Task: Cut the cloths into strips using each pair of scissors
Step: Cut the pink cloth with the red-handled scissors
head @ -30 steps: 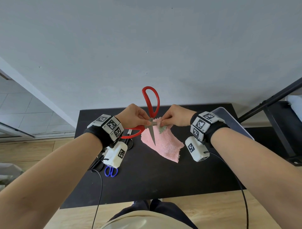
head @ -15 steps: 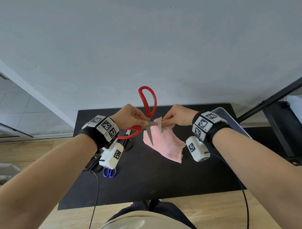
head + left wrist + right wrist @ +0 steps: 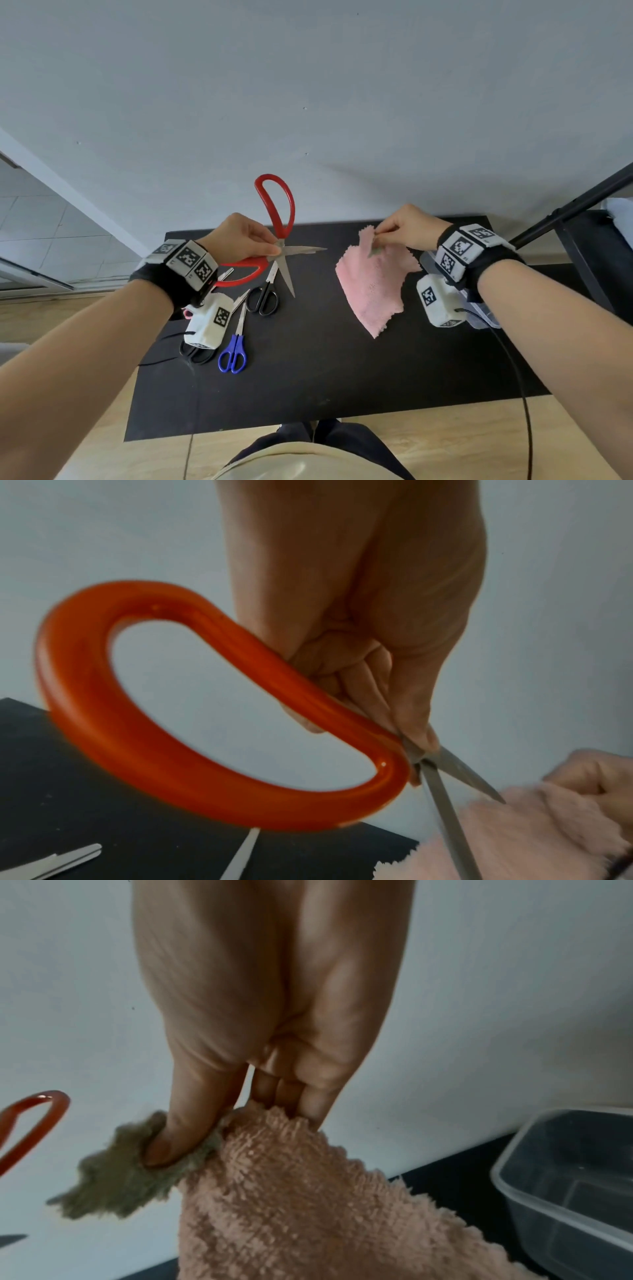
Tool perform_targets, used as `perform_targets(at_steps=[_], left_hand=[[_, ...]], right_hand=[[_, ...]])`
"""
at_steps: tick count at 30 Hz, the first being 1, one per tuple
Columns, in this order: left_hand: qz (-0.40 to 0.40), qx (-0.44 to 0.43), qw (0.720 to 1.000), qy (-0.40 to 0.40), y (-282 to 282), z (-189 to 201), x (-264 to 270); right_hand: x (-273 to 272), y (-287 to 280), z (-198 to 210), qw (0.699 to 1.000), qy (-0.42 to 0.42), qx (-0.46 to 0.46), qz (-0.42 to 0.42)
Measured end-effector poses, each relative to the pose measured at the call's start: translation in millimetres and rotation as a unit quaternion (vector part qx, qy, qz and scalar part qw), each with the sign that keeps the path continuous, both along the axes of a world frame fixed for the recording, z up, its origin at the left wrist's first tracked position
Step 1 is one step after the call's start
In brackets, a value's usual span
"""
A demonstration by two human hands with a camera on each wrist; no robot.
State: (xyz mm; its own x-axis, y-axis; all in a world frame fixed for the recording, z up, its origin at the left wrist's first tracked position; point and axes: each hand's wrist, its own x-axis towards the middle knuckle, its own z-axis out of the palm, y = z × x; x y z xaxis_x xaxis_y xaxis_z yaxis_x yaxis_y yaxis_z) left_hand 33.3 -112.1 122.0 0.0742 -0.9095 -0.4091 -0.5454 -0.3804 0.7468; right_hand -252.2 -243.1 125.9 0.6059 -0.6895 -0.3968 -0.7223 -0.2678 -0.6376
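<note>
Closest to the person, on the black counter (image 3: 308, 377), the blue scissors (image 3: 233, 353) lie flat with their thin metal blades pointing away, and the small black scissors (image 3: 263, 300) lie just past them. More blades and a black handle peek out from under the left wrist. I think they wait there because each pair gets a turn at cutting. A little farther, the left hand (image 3: 239, 240) holds the big red scissors (image 3: 274, 240) up off the counter. Its grip is closed, with thumb and fingers pinching the shiny metal near the middle screw, not through the smooth, round red loops. The blades stand wide apart, maybe ready for a new bite. Off to the right, well apart from the blades, the right hand (image 3: 407, 228) pinches the top edge of the pink cloth (image 3: 373, 287) so it hangs down, with its low corner near the counter. Hanging like that probably keeps the edge tight for cutting. The cloth is soft and fuzzy with a ragged edge. A small grey-green fuzzy scrap (image 3: 116, 1175) is caught under the thumb too. Behind that wrist sits a clear plastic box (image 3: 561, 1177), perhaps for the strips.
</note>
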Motion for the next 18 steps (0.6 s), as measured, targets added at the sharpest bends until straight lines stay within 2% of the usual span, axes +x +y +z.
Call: perform_targets(at_steps=[7, 11, 18], left_hand=[[-0.031, 0.0, 0.999, 0.005, -6, 3, -21], [-0.034, -0.018, 0.999, 0.003, -12, 6, -33], [-0.016, -0.039, 0.999, -0.003, -16, 7, -40]], right_hand=[[39, 12, 9, 0.998, -0.048, 0.01, 0.032], [65, 30, 15, 0.996, -0.029, 0.033, 0.078], [78, 41, 6, 0.997, -0.017, 0.037, 0.063]])
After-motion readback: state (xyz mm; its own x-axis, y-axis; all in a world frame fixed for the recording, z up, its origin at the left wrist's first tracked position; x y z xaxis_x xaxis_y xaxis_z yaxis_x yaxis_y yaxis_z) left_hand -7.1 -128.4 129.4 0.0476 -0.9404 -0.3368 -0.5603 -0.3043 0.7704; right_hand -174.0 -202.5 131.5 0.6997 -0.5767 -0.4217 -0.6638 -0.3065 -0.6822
